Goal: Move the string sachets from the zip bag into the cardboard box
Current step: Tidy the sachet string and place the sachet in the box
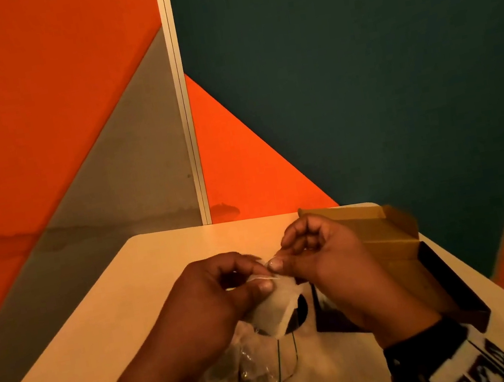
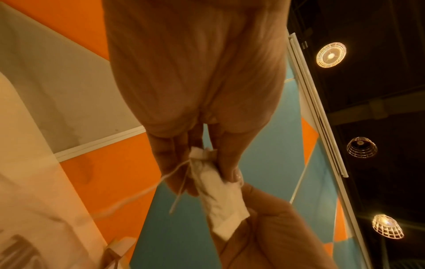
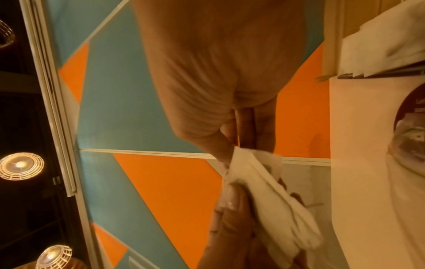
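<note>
White and papery, one string sachet (image 1: 274,311) hangs above the table (image 1: 164,270) between both hands, left hand (image 1: 202,301) and right hand (image 1: 321,262) each pinching its top over the clear zip bag (image 1: 239,368). Best to free the trailing string (image 2: 138,193) first, then let the right hand alone carry it to the open cardboard box (image 1: 393,234) beside it.

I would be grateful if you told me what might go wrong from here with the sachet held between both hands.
1. The left hand and right hand both pinch one thin white sachet; pulling apart could tear it.
2. Its string hangs loose and might snag on the zip bag below, dragging it along.
3. The cardboard box lies partly behind the right hand, so a blind drop could miss it.
</note>
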The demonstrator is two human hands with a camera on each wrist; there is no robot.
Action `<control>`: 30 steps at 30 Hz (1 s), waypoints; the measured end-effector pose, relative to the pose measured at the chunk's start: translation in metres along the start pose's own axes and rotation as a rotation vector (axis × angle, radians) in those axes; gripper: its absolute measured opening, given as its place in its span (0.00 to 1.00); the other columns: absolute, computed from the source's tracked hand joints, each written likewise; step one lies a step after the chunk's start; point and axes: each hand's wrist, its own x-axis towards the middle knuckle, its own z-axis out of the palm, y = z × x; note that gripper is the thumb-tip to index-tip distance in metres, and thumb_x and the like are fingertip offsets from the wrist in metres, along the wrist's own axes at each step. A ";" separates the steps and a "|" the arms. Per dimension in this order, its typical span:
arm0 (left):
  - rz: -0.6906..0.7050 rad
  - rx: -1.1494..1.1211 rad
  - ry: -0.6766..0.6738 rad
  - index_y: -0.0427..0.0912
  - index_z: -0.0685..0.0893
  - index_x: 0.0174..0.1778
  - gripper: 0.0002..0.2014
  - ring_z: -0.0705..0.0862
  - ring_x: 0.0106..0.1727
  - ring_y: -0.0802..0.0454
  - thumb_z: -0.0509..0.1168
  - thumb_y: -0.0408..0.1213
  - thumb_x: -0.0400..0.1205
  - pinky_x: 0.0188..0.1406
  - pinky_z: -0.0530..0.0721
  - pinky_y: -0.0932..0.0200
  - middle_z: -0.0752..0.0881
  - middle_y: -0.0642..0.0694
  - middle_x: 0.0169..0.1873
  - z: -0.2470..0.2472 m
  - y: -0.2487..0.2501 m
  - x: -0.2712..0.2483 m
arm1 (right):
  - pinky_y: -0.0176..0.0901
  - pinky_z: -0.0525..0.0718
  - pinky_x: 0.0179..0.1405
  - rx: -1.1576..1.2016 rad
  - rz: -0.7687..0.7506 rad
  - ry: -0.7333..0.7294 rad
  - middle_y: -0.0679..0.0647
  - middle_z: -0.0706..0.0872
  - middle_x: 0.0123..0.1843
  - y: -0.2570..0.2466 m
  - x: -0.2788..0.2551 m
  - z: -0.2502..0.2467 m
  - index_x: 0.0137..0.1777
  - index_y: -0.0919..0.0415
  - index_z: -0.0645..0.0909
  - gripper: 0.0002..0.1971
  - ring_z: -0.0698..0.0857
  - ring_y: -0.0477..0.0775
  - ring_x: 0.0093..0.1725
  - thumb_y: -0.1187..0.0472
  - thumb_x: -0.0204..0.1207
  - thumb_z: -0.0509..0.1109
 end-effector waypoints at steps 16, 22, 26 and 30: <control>-0.021 -0.105 0.049 0.41 0.91 0.37 0.05 0.91 0.37 0.54 0.73 0.31 0.79 0.32 0.86 0.65 0.93 0.48 0.41 -0.005 -0.002 0.004 | 0.51 0.88 0.29 0.186 0.137 0.201 0.62 0.83 0.42 -0.005 0.011 -0.012 0.57 0.64 0.78 0.11 0.80 0.52 0.28 0.75 0.79 0.70; -0.023 -0.006 0.116 0.44 0.90 0.37 0.06 0.91 0.40 0.50 0.73 0.33 0.79 0.42 0.91 0.50 0.92 0.47 0.39 -0.015 -0.008 0.009 | 0.55 0.90 0.39 0.086 0.183 0.232 0.62 0.90 0.53 -0.006 0.010 -0.010 0.55 0.58 0.83 0.07 0.86 0.58 0.40 0.67 0.81 0.70; -0.025 0.032 0.110 0.48 0.90 0.37 0.06 0.91 0.42 0.51 0.74 0.34 0.79 0.48 0.91 0.46 0.92 0.50 0.39 -0.018 -0.006 0.007 | 0.47 0.89 0.50 -0.028 0.130 -0.091 0.46 0.93 0.53 -0.011 -0.004 0.007 0.55 0.48 0.88 0.08 0.91 0.49 0.51 0.61 0.80 0.74; 0.005 0.033 0.089 0.46 0.90 0.37 0.06 0.91 0.40 0.50 0.74 0.33 0.79 0.46 0.91 0.43 0.92 0.48 0.37 -0.015 -0.003 0.006 | 0.47 0.91 0.52 -0.186 0.084 -0.110 0.45 0.95 0.43 -0.010 -0.006 0.014 0.46 0.53 0.92 0.05 0.92 0.44 0.42 0.58 0.80 0.74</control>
